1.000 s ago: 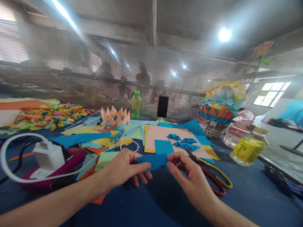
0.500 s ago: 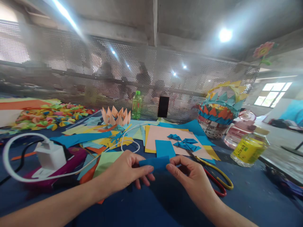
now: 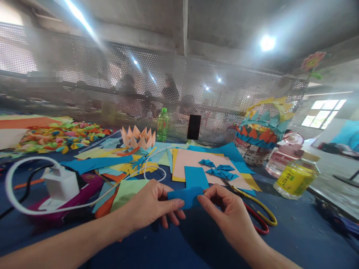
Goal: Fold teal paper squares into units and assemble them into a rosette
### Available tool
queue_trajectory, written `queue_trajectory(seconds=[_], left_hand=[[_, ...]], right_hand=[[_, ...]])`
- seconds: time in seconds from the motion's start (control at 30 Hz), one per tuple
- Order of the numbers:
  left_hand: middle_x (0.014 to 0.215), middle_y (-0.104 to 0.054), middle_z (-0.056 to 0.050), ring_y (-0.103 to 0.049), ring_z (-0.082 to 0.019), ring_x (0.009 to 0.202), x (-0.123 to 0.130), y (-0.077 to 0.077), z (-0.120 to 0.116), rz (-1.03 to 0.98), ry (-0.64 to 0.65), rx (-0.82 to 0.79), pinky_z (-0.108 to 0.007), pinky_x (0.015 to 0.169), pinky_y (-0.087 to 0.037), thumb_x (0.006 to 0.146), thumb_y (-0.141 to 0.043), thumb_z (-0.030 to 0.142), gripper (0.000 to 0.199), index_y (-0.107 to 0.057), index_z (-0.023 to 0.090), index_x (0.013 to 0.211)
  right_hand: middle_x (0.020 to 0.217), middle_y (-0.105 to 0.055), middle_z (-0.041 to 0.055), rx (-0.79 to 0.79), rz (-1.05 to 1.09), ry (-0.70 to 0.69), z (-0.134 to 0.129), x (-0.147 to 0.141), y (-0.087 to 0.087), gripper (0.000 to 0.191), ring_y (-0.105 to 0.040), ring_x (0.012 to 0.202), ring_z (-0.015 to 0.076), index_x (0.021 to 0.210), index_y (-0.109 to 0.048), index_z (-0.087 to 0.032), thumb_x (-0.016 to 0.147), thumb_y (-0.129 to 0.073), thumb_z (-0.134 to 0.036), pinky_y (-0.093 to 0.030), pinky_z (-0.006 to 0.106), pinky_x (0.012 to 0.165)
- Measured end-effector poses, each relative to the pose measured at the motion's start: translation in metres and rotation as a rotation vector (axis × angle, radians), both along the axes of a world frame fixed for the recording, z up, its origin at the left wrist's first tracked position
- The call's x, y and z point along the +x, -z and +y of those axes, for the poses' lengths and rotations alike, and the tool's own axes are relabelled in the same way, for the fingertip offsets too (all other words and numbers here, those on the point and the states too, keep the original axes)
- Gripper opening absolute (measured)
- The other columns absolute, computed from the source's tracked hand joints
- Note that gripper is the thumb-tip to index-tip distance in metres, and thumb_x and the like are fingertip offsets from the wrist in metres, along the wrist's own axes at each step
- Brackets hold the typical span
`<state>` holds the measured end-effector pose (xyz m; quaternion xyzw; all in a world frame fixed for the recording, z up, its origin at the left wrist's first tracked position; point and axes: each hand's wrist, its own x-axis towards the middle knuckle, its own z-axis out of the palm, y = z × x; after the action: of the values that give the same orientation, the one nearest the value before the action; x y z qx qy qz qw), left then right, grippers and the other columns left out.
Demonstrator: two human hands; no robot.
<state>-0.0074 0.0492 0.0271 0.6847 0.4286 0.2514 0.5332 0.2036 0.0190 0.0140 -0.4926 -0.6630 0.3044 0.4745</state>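
One blue strip (image 3: 190,195), broad face showing, spans both hands above the near surface (image 3: 207,246), pinched at its left end by the left hand (image 3: 153,203) and right end by the right hand (image 3: 226,203); beyond, blue sheet (image 3: 196,176); at right, scissors (image 3: 264,204).

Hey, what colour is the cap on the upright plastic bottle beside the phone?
Bright green cap, seen best in the head view.

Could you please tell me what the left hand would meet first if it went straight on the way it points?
Past the blue paper it already holds, the left hand would probably meet the right hand, at the paper's other end, though depth is unclear.
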Motion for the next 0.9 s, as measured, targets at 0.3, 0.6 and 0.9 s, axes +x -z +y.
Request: queue_trajectory(seconds=[0.3,0.6,0.9], left_hand=[[0.064,-0.074,-0.006,-0.067,-0.016,0.054,0.0018,-0.0026,-0.0020,-0.030,0.002,-0.002,-0.022,0.048,-0.051,0.077,-0.067,0.046,0.034,-0.068,0.014,0.064],[0.063,-0.073,-0.005,-0.066,-0.015,0.052,0.0011,-0.0041,-0.0025,-0.035,-0.001,0.022,-0.021,0.049,-0.051,0.078,-0.066,0.042,0.031,-0.066,0.014,0.063],[0.066,-0.073,-0.004,-0.067,-0.015,0.055,0.0013,-0.0037,-0.0022,-0.039,0.015,0.003,-0.023,0.052,-0.052,0.077,-0.066,0.046,0.032,-0.067,0.015,0.068]], right_hand=[[0.070,-0.054,-0.0019,0.058,0.004,-0.014,-0.0038,-0.0025,0.0002,0.025,-0.052,0.066,0.0132,0.073,-0.051,-0.020,0.086,-0.062,-0.037,-0.042,0.024,0.063],[0.067,-0.054,-0.0035,-0.154,0.076,-0.148,-0.0005,-0.0033,0.0006,0.029,-0.047,0.062,0.0122,0.097,-0.065,-0.015,0.081,-0.068,-0.039,-0.038,0.023,0.059],[0.070,-0.060,-0.0016,-0.175,0.061,-0.279,-0.0026,-0.0034,0.0014,0.027,-0.048,0.067,0.0133,0.077,-0.070,-0.015,0.086,-0.064,-0.039,-0.039,0.023,0.064]])
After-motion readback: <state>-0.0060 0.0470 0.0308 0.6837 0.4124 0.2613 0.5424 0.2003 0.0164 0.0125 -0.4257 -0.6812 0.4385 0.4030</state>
